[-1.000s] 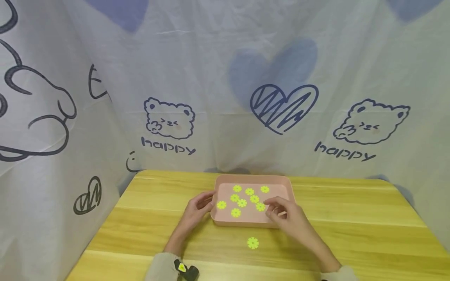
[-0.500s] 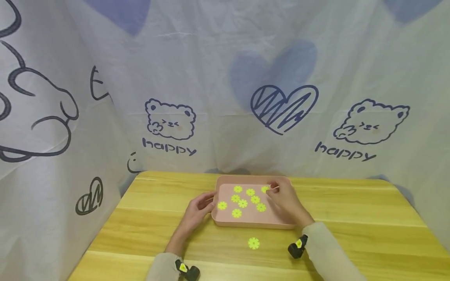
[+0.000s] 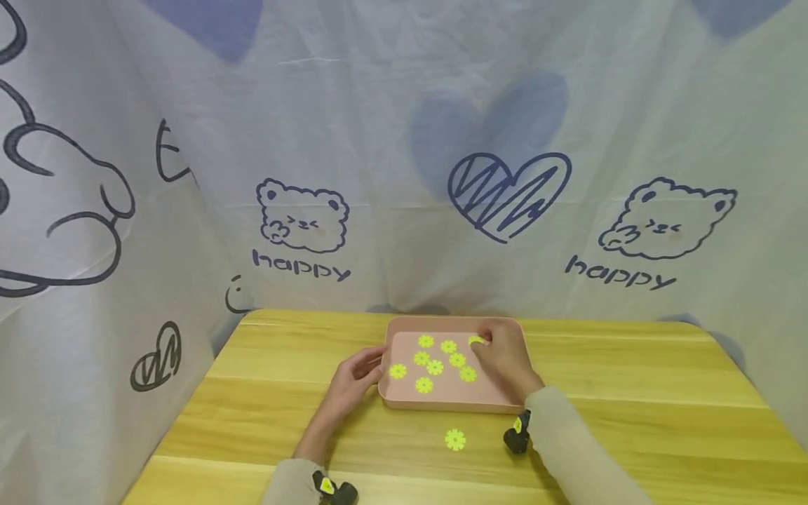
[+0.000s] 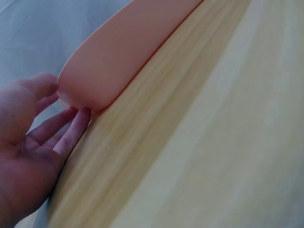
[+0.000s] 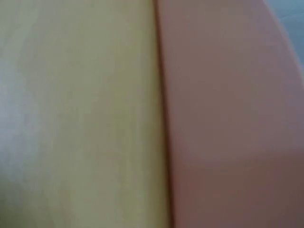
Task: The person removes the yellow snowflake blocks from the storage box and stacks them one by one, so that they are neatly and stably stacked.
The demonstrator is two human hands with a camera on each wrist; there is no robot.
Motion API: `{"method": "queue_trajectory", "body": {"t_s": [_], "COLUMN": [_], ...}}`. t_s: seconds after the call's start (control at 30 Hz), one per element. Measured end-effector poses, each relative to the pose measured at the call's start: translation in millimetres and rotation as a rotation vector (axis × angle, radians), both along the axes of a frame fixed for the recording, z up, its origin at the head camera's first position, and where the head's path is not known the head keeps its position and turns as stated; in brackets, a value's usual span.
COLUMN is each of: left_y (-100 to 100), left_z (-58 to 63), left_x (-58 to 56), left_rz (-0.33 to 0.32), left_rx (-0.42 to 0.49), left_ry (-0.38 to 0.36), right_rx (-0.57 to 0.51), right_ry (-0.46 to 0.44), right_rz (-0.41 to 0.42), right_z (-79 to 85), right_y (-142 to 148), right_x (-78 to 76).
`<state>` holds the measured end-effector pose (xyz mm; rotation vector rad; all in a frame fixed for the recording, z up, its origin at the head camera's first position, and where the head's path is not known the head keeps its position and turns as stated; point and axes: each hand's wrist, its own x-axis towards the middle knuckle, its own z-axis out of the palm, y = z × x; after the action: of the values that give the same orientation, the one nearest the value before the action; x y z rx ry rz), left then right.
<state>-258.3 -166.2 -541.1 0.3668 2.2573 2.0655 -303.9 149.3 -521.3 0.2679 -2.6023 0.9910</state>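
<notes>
Flower pieces [image 3: 435, 367], nine, yellow-green: in the pink tray [image 3: 442, 406]; probably light, stiff, best pinched by the notched edge.
Far-right piece [image 3: 476, 340]: partly hidden at the right hand [image 3: 503, 351], thumb and fingers narrowed; cannot tell whether they hold it.
Loose piece [image 3: 455, 440]: on the table [image 3: 631, 393], near side of tray.
Left hand [image 3: 352, 379]: loosely spread, touching the tray's left end.

Notched yellow discs [image 3: 435, 367] lie in a pink tray [image 3: 442, 406], one outside.
</notes>
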Motion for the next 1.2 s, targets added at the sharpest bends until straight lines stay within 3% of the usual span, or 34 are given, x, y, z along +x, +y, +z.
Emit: {"method": "queue_trajectory", "body": {"t_s": [0.2,0.37,0.43,0.67,0.9,1.2], "left_y": [1.1,1.0,1.1,1.8,0.2,-2.1], "left_z": [-0.4,-0.5,0.1,1.7,0.3,1.2], "left_x": [-0.7,-0.3,-0.1,-1.3,-0.7,0.2], "left_rz": [-0.03,-0.008,0.002,0.007,0.003,0.004], "left_rx": [0.012,0.011,0.009,0.003,0.004,-0.002], "left_ry": [0.003,0.004,0.002,0.014,0.012,0.011], "right_rx": [-0.001,-0.042,-0.086,-0.237,-0.292,-0.37], "right_ry": [-0.099,-0.111,-0.11,-0.238,-0.229,-0.175], "right_rz": [-0.054,-0.019,0.003,0.014,0.051,0.114], "right_z": [3.1,7.3,10.2,28.2,38.5,37.7], "right_y": [1.9,3.8,5.0,12.3,16.0,19.9], "right_x": [1.8,2.8,4.8,21.0,40.6,65.5]}}
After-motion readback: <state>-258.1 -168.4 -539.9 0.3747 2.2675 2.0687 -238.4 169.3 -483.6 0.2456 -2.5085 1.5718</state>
